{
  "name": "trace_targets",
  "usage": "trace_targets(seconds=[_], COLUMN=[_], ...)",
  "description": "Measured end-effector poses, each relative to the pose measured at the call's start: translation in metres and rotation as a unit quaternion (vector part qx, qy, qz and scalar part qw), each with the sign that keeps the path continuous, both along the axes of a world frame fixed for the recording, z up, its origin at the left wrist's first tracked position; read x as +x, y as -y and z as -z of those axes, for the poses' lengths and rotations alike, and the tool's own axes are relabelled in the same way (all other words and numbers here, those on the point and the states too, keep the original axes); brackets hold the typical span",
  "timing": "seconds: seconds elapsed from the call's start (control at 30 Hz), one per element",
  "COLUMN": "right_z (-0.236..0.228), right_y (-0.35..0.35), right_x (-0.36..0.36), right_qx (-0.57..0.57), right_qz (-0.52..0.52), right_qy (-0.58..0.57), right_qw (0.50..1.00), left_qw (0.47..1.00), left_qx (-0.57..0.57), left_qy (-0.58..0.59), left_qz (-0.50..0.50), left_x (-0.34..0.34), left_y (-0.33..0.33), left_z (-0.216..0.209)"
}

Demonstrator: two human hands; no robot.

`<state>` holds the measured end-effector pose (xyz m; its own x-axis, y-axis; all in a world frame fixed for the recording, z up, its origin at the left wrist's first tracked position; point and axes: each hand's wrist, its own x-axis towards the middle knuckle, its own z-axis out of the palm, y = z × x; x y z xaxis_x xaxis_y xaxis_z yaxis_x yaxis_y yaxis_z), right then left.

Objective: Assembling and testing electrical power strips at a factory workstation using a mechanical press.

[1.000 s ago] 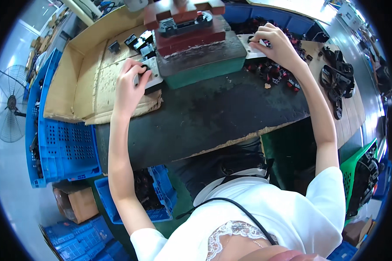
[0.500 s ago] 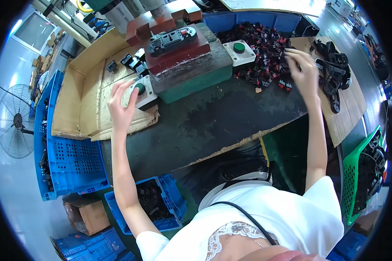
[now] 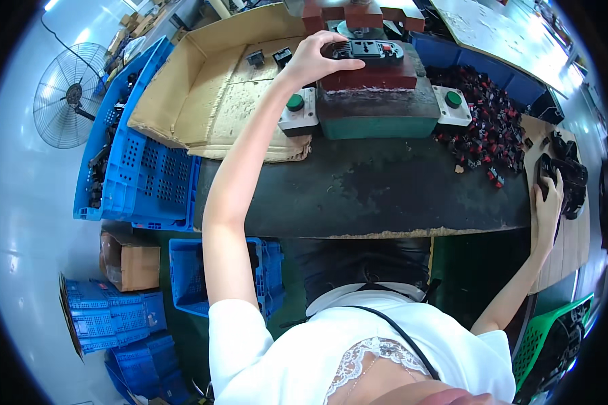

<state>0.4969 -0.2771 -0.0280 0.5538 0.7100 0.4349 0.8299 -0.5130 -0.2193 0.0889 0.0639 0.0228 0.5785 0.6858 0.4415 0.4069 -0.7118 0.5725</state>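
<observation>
My left hand point(image 3: 312, 62) reaches over the red block point(image 3: 371, 79) of a bench press. Its thumb and fingers close round the left end of a long black plastic housing point(image 3: 366, 50) lying on that block; a small red piece shows near the housing's right end. On the far right, my right hand point(image 3: 548, 206) has its fingers closed on a black plastic part point(image 3: 543, 171) at the edge of a pile of similar black housings point(image 3: 573, 177). The exact grip there is partly hidden.
Two white button boxes with green buttons point(image 3: 295, 102) point(image 3: 452, 100) flank the press base point(image 3: 378, 118). Small red-and-black parts point(image 3: 483, 128) are heaped at the right. A cardboard tray point(image 3: 216, 101) lies left, near blue crates point(image 3: 152, 162). A green basket point(image 3: 535, 344) stands lower right.
My left hand has left the green button and moved onto the housing on the red block. My right hand has gone from beside the red-and-black heap to the black housings. The view has shifted.
</observation>
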Motion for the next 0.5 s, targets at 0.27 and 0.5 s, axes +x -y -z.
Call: trace_targets(seconds=[0.27, 0.5], right_z=[0.006, 0.017], right_y=[0.012, 0.008], right_x=[0.028, 0.076], right_qx=[0.003, 0.142], right_qz=[-0.033, -0.012], right_qy=[-0.008, -0.030], right_qw=[0.999, 0.989], left_qw=[0.955, 0.926], left_qx=[0.257, 0.338], left_qy=[0.148, 0.163], left_qz=[0.019, 0.045], left_x=[0.004, -0.009], left_y=[0.046, 0.086], left_z=[0.001, 0.002])
